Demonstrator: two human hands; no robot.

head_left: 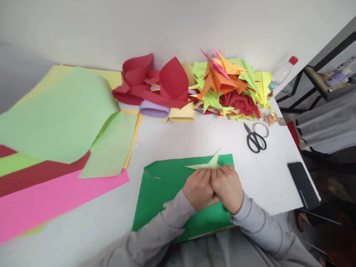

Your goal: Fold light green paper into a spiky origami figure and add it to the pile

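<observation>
Both of my hands meet over a green board (161,193) at the table's front edge. My left hand (198,188) and my right hand (227,187) are closed, knuckles side by side, around a folded pale green paper (213,162). Two pointed ends of that paper stick out beyond my fingers, one to the left and one upward. The rest of it is hidden under my hands.
Coloured sheets, a pink one (69,198) and a pale green one (55,115) among them, cover the left side. Folded paper shapes (222,81) and red rolled paper (174,81) lie along the wall. Scissors (254,140), a tape roll (260,129), a bottle (282,74) and a phone (303,185) are at right.
</observation>
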